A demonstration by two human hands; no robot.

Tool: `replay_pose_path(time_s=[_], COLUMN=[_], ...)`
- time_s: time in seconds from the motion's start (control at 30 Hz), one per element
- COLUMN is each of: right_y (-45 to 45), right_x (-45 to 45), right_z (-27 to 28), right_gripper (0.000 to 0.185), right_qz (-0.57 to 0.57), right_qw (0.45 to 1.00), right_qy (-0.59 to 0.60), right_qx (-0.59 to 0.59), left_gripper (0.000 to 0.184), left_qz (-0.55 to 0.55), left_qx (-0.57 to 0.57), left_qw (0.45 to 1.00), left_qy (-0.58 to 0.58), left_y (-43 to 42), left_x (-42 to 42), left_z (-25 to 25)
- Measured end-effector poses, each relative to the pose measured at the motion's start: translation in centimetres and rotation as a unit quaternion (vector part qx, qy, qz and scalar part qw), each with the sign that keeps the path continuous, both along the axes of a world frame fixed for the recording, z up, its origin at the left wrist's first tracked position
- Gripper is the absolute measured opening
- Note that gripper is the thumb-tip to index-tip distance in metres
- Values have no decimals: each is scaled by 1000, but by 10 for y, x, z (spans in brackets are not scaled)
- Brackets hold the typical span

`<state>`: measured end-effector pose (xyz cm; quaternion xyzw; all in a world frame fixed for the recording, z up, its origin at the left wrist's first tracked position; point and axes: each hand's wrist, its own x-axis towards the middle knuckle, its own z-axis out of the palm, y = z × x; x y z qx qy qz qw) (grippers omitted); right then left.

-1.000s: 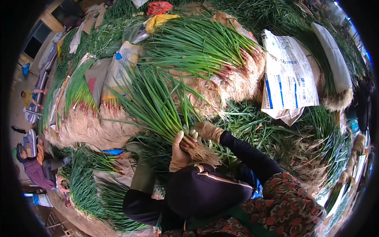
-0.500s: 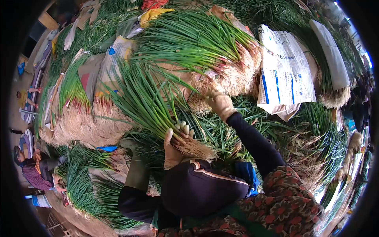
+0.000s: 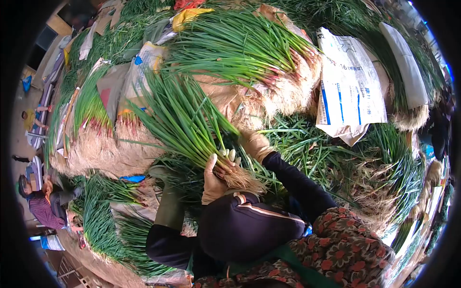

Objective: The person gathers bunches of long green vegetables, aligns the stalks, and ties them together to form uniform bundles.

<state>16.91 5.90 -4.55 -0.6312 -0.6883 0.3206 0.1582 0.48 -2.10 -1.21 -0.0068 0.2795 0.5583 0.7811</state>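
My left hand [image 3: 214, 182], in a pale glove, is closed around the lower stems of a bunch of green onions [image 3: 185, 117]. Their leaves fan out to the upper left, and the stringy roots hang out to the right of my fingers. Just above and to the right, my right hand [image 3: 256, 145], also gloved, is closed at the root end of a few more green onions [image 3: 223, 122] lying alongside the bunch. Its fingertips are slightly blurred. Beyond both hands lies a large pile of green onions [image 3: 240, 48], roots toward me.
A printed white sack [image 3: 350, 86] lies to the right of the pile. Loose leaves [image 3: 307, 149] spread beneath my right arm. More rooted onions [image 3: 91, 139] are stacked at the left. A co-worker in a checked top [image 3: 45, 211] sits at the far left.
My right hand has come down and left from the big pile toward the bunch, bringing the few onions with it. My left hand keeps its hold on the bunch.
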Motion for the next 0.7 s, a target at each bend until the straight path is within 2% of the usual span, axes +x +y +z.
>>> replay_pose_path(time_s=[0.07,0.1,0.13,0.2,0.23,0.27,0.33,0.37,0.4,0.43,0.47,0.5,0.53,0.57,0.6,0.63,0.67,0.7], right_y=[4,-3,0,-8,-12,-10,-3,-14,-31,-58,-68,-92,-125,-155,-192,-224,-248,-249], right_x=[0,-5,-13,-20,-18,-3,58,94,136,163,208,269,305,355,402,427,432,423], right_z=[24,47,-1,-9,-10,-19,-3,48,71,112,121,126,135,136,137,141,140,136], right_gripper=[32,29,32,38,35,32,34,36,37,33,33,33,33,34,36,38,40,46], right_qz=[-39,-54,-37,28,-23,39,-69,-120,-239,-307,-416,-469,-515,-524,-534,-519,-478,-431], right_qw=[985,957,861,940,929,870,712,729,778,848,839,836,757,775,826,817,764,770], right_qy=[153,285,502,294,336,483,691,671,579,431,340,264,358,288,63,-247,-426,-465], right_qx=[74,24,-77,-169,-153,-95,-108,-66,-41,22,88,109,184,205,166,40,-79,-64], left_gripper=[39,41,41,41,42,44,48,43,32,28,24,20,20,20,20,21,23,24], left_qz=[10,-36,-75,-159,-148,-113,-41,2,-44,-16,12,17,20,46,72,54,68,51], left_qx=[-30,-19,-22,-21,-30,-26,-20,-43,67,87,106,121,103,90,75,155,94,119], left_qw=[999,998,997,987,988,993,997,998,994,994,992,991,994,994,994,986,993,991], left_qy=[27,43,29,-1,18,34,62,53,-73,-69,-66,-59,-36,-38,-37,-31,-2,-41], left_y=[-1,-1,-1,7,6,7,5,5,11,15,20,25,30,38,47,57,62,71], left_x=[-1,-8,-14,-17,-12,-6,9,14,5,2,1,-4,-10,-12,-14,-19,-20,-21], left_z=[4,3,-3,-13,-14,-8,14,36,8,9,14,33,49,65,75,75,83,77])
